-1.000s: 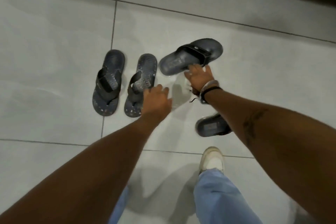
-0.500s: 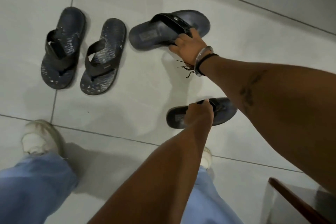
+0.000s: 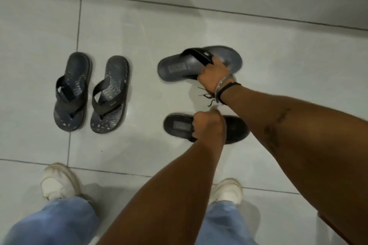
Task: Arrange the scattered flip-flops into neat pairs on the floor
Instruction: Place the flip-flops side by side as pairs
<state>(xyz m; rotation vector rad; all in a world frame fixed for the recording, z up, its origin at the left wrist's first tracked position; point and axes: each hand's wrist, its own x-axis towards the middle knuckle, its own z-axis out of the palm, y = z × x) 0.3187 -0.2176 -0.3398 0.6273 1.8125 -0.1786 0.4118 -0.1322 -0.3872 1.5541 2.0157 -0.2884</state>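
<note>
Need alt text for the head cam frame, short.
Left hand and right hand each grip a dark slide sandal, near one and far one, on a pale tiled floor. A flip-flop pair sits neatly to the left.

A: Location of the pair of dark patterned rubber flip-flops (image 3: 90,92)?
B: On the pale tiled floor (image 3: 278,55), left, side by side, just apart.
A: And the two dark plain slides?
B: Right. The far dark slide (image 3: 179,67) lies behind the near dark slide (image 3: 179,125), well apart. The white sneakers (image 3: 57,183) stand nearest the camera.
</note>
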